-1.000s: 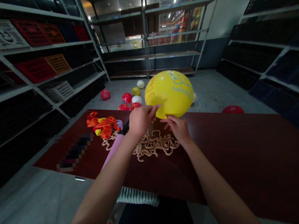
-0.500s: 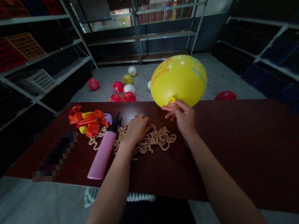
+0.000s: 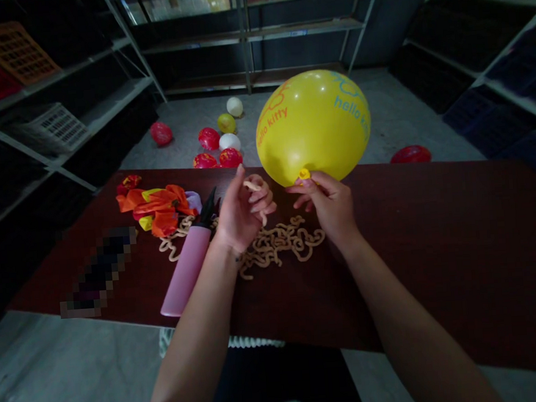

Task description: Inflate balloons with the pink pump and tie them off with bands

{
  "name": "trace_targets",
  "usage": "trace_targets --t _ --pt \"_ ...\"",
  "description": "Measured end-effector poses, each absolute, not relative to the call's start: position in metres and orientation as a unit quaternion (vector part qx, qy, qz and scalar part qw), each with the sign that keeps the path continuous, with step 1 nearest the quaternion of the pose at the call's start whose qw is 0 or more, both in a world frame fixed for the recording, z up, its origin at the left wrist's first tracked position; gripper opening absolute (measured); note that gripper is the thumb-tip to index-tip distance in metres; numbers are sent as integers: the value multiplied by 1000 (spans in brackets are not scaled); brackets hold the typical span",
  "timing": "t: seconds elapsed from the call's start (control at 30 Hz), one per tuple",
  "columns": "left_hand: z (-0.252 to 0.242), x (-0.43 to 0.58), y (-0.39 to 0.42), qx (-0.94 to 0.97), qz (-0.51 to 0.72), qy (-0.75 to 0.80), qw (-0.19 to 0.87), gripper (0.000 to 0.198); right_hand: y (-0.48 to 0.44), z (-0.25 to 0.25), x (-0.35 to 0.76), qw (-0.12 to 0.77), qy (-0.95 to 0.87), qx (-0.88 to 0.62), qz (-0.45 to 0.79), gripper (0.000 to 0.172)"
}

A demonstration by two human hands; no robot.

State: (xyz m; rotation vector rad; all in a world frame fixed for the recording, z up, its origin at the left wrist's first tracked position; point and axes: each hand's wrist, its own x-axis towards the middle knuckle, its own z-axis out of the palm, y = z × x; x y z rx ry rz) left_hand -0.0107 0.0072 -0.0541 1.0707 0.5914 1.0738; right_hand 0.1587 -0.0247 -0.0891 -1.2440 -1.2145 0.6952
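We're at a long dark red tabletop (image 3: 437, 250) in a storeroom, w/ metal shelving (image 3: 133, 45) at our 10 and 2 o'clock and more straight ahead at 12, on a grey concrete floor (image 3: 394, 103). Shelves at 10 o'clock hold an orange plastic crate (image 3: 12, 53) and a white plastic basket (image 3: 56, 127); the rest are mostly dark. Biggest thing in hand: a blown-up yellow balloon (image 3: 313, 124) w/ "hello kitty" print in red and blue, above the tabletop's far edge at 12 o'clock, just past our hands. Our right hand (image 3: 331, 209) is at 1 o'clock, its thumb and fingers (image 3: 312, 187) together, clamped on the balloon's small neck (image 3: 304, 174). Our left hand (image 3: 240, 218) is raised at 11 o'clock, fingers (image 3: 263, 204) curled and a bit apart, w/ a short strand of tan cord (image 3: 253, 185) caught in them. The rest of the cord lies in a tangled pile (image 3: 283, 246) on the tabletop, just below both hands. At 10 o'clock: a pink hand pump (image 3: 185, 271) w/ black nozzle (image 3: 210, 208), touching a heap of limp orange and yellow balloons (image 3: 156, 212). Further left, a pixelated object (image 3: 101, 274), can't tell what. On the floor past the tabletop: red balloons (image 3: 209, 138), one yellow-green (image 3: 226, 123), white ones (image 3: 229, 142), and a lone red one (image 3: 410, 154) at 1 o'clock.
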Motion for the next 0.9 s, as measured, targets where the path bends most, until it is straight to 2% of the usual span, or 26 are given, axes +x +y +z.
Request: trace_targets --t 0.07,0.1,0.23,0.33,0.4,0.5,0.6,0.8,0.9 --pt "-56 -13 10 496 490 274 663 53 -25 -90 156 587 -530 -533 301 32" --pt "-58 -13 10 511 492 278 648 48 -25 -91 155 583 -535 -533 300 32" --pt "-62 -12 7 632 512 289 505 18 -26 -92 151 561 -560 -539 287 30" --pt "-57 -13 -1 710 543 260 366 20 -27 -92 149 546 -583 -541 265 27" --pt "-52 -14 -7 740 546 233 315 25 -29 -91 148 530 -604 -546 235 24" --pt "-47 -15 -12 785 520 195 275 28 -33 -90 146 515 -637 -541 191 24" --pt "-48 -14 -10 808 500 175 260 29 -36 -88 145 522 -659 -504 198 26" --pt "-51 -17 0 811 505 166 242 43 -43 -74 150 530 -645 -429 344 24" --pt "-51 -17 -1 827 487 151 237 42 -45 -68 154 524 -630 -393 418 21"
